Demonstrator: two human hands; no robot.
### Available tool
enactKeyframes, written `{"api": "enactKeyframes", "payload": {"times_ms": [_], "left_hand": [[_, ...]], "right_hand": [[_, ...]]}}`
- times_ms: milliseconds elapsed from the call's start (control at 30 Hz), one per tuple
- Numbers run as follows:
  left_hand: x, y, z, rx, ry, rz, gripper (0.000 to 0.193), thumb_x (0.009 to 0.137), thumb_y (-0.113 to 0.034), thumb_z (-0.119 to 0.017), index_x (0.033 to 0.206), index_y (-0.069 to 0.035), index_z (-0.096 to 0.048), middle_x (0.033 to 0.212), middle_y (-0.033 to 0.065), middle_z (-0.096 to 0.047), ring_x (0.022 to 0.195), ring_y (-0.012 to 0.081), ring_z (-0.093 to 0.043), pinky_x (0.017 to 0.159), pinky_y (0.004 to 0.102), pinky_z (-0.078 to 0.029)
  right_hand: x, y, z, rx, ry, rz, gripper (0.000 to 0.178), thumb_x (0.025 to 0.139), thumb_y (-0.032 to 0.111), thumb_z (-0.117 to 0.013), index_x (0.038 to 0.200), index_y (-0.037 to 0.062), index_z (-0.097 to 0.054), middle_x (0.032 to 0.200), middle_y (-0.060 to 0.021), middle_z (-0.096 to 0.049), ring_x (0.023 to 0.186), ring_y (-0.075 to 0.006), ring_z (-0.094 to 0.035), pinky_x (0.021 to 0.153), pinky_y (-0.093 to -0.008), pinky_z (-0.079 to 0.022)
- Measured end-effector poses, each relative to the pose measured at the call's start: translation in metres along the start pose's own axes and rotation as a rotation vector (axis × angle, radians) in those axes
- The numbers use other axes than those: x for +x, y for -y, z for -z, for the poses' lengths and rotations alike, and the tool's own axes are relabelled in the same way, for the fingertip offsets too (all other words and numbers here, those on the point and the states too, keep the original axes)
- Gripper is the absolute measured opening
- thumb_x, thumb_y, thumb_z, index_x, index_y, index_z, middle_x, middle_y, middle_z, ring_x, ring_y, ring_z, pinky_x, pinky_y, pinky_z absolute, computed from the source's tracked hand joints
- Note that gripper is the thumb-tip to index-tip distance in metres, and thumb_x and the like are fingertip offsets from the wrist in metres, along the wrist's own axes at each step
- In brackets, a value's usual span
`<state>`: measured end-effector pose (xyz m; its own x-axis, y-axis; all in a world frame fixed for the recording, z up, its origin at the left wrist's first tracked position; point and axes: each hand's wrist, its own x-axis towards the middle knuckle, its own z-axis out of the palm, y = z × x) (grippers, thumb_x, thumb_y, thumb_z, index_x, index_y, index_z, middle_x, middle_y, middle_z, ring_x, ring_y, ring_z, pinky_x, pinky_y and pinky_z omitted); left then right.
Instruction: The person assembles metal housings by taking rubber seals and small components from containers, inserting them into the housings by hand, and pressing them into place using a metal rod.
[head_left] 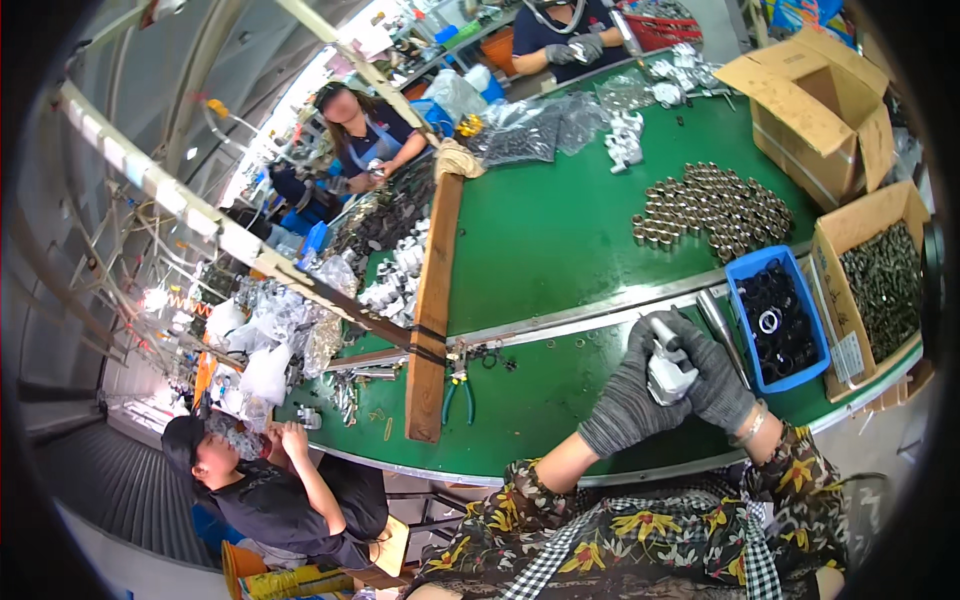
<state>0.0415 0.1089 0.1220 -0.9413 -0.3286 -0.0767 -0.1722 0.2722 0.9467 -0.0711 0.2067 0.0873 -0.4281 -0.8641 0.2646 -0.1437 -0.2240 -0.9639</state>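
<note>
The left hand (628, 398) and right hand (716, 372), both gloved, are wrapped around one silvery metal casting (670, 380) over the near side of the green bench (540, 400). I'd judge it stiff, fairly weighty and smooth, best gripped by its thick body. I count one blue bin (796, 376), two open cardboard boxes (795, 150), one pair of pliers (459, 393); the shiny metal rings (712, 208) defy counting.

Toward the table's (545, 255) front edge, the left hand (628, 400) and right hand (716, 378) partly hide a pale metal part (670, 377) and some black bits (510, 366) are too small to identify, while the view's top cuts off a far-edge co-worker (535, 38).
</note>
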Motion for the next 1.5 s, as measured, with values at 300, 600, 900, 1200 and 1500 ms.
{"api": "enactKeyframes", "payload": {"times_ms": [300,600,900,1200,1500], "left_hand": [[0.009,0.086,0.044,-0.764,-0.153,0.054,0.049,0.083,-0.030,-0.070,0.120,-0.007,-0.048,0.105,0.0148,-0.062,0.090,0.0314,-0.065,0.059,0.0376,-0.059],[0.010,0.050,0.022,-0.996,-0.178,0.178,0.046,0.083,-0.038,-0.067,0.116,-0.009,-0.055,0.107,0.0121,-0.062,0.087,0.0278,-0.064,0.058,0.0383,-0.056],[0.000,0.065,0.027,-0.979,-0.208,0.182,0.048,0.084,-0.034,-0.067,0.118,-0.006,-0.050,0.102,0.0155,-0.062,0.080,0.0302,-0.066,0.060,0.0361,-0.057],[0.014,0.071,0.026,-0.826,-0.282,0.110,0.043,0.084,-0.027,-0.067,0.120,-0.012,-0.049,0.117,0.0133,-0.056,0.105,0.0301,-0.060,0.081,0.0418,-0.057],[0.026,0.033,0.018,-1.112,-0.064,-0.029,0.050,0.081,-0.014,-0.071,0.124,-0.006,-0.047,0.115,0.0106,-0.057,0.105,0.0233,-0.059,0.093,0.0376,-0.052]], "right_hand": [[-0.011,0.016,0.071,-0.524,-0.030,0.199,0.039,0.097,0.021,-0.054,0.130,0.0021,-0.048,0.122,-0.0125,-0.057,0.112,-0.0199,-0.055,0.096,-0.0354,-0.046],[-0.016,0.016,0.160,-1.363,0.062,-0.307,0.016,0.082,0.011,-0.062,0.098,0.0080,-0.064,0.094,-0.0134,-0.059,0.093,-0.0335,-0.060,0.082,-0.0427,-0.049],[0.000,-0.024,0.152,-1.474,0.035,-0.098,0.022,0.077,0.005,-0.060,0.098,0.0092,-0.066,0.107,-0.0143,-0.057,0.103,-0.0309,-0.059,0.084,-0.0416,-0.050],[0.005,0.024,0.135,-0.810,-0.180,-0.175,0.010,0.085,0.010,-0.066,0.094,0.0065,-0.063,0.085,-0.0048,-0.063,0.076,-0.0196,-0.061,0.072,-0.0309,-0.050],[0.017,0.019,0.011,0.091,-0.214,-0.143,0.017,0.080,0.010,-0.074,0.092,0.0050,-0.063,0.092,-0.0027,-0.062,0.090,-0.0125,-0.060,0.076,-0.0261,-0.052]]}}
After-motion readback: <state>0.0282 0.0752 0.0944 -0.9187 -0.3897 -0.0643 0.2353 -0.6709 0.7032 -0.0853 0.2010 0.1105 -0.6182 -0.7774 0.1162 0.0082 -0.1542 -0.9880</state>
